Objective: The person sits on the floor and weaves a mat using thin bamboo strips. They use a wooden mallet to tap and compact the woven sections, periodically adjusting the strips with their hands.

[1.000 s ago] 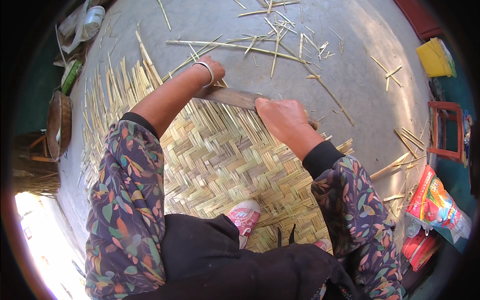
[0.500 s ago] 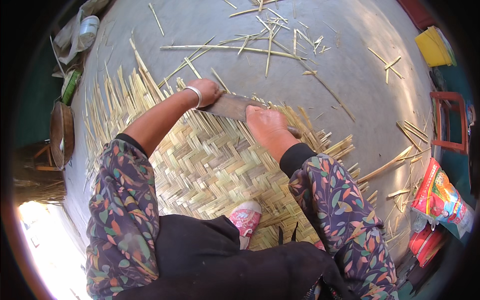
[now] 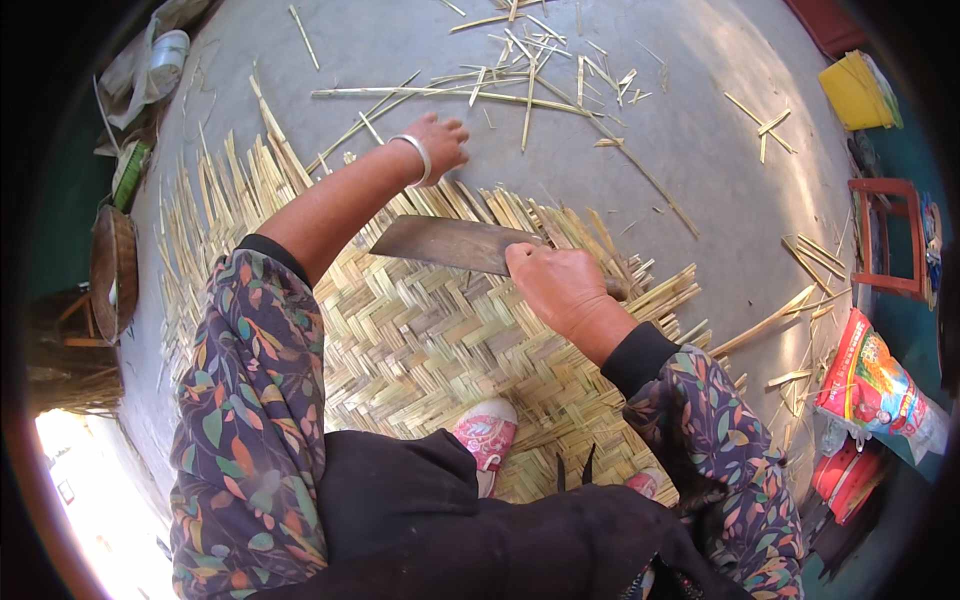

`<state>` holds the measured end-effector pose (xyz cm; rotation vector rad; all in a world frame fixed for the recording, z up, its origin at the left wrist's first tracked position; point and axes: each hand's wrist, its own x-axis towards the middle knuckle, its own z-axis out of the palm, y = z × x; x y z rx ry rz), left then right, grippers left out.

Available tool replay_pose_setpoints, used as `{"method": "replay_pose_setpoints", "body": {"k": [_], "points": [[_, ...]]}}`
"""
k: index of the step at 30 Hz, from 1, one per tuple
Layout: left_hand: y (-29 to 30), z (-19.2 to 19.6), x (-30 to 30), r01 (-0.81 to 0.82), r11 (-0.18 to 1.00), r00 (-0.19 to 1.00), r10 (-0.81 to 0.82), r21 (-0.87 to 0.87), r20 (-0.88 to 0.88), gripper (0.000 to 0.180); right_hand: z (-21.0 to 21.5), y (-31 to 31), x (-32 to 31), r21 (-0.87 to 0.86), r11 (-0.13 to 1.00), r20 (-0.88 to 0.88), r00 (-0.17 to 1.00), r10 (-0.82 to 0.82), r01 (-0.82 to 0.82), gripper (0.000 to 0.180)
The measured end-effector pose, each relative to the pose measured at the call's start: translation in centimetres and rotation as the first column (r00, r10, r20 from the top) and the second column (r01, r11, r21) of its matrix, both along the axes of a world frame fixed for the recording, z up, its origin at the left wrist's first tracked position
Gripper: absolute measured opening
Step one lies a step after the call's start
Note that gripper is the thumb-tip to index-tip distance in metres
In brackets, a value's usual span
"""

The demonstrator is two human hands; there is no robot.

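Your right hand [image 3: 560, 285] gripped the cleaver [image 3: 450, 243] over the woven bamboo mat [image 3: 420, 340] — fingers closed on its handle — while your left hand [image 3: 440, 140], fingers loosely curled and empty, touched loose bamboo strips [image 3: 520, 70].

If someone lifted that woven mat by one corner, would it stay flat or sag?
The woven mat would probably sag and bend, since it is made of thin flat strips. It looks light for its size. Its loose strip ends stick out unwoven, so they might shift or slip free.

Cleaver [image 3: 450, 243] lies over mat [image 3: 420, 340], strips [image 3: 520, 85] beyond.
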<state>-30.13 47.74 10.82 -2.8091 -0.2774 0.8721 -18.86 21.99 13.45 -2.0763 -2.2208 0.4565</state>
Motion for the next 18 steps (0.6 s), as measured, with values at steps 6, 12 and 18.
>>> {"method": "replay_pose_setpoints", "body": {"k": [6,12,18], "points": [[0.4,-1.1,-2.7,0.000,1.000,0.999,-0.001,0.019,0.050,0.018,0.0,1.4,0.8,0.048,0.999,0.026,1.000,-0.013,0.011,0.017],[1.3,-0.9,-1.3,-0.053,0.998,0.997,0.052,0.018,0.057,0.009,-0.5,2.8,2.0,0.033,0.999,0.054,0.998,-0.044,0.042,0.015],[-0.4,0.0,-1.0,-0.343,0.931,0.937,0.331,-0.123,-0.112,0.018,-2.0,3.6,1.2,-0.089,0.991,0.032,0.995,-0.093,0.096,0.013]]}}
